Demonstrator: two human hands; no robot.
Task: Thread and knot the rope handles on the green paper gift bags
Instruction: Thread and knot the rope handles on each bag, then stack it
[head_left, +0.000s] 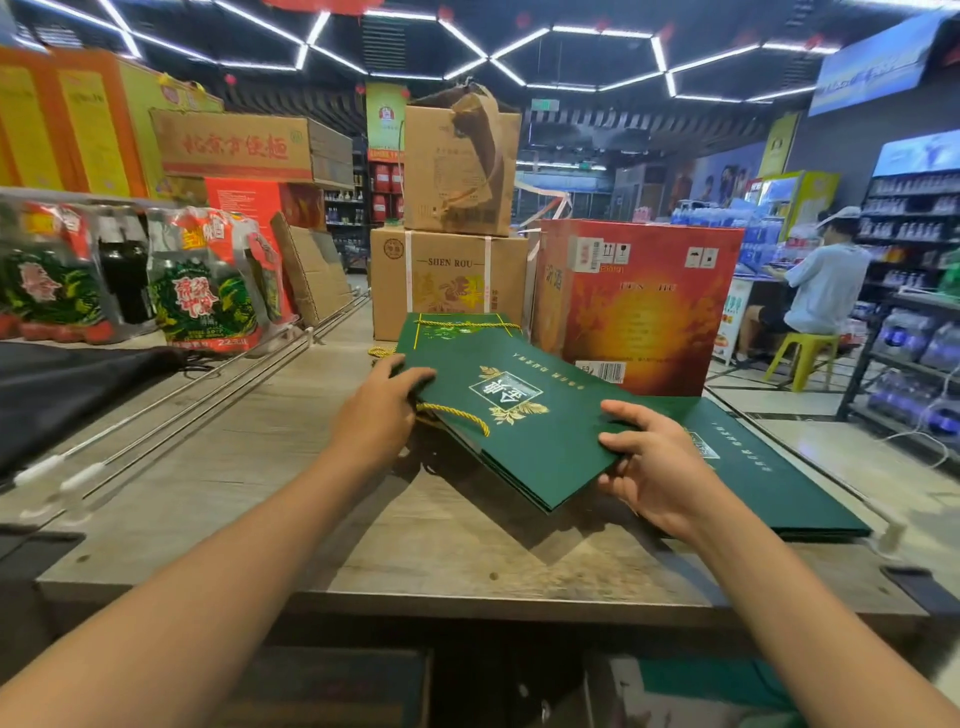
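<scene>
A flat green paper gift bag (530, 431) with a gold emblem is held slightly above the wooden table (291, 499). My left hand (382, 410) grips its far left edge, thumb on top. My right hand (654, 462) pinches its near right corner. A gold rope handle (457, 415) loops out at the bag's left end. Beyond it lies another green bag (452, 332) with a gold rope. To the right lies a stack of flat green bags (769, 467), no rope visible on them.
Cardboard boxes (447, 280) and a red carton (644, 306) stand at the table's far side. Metal rods (208, 384) and a black cloth (67, 384) lie at left, packaged goods (208, 291) behind. A person sits on a yellow stool (802, 358) at right.
</scene>
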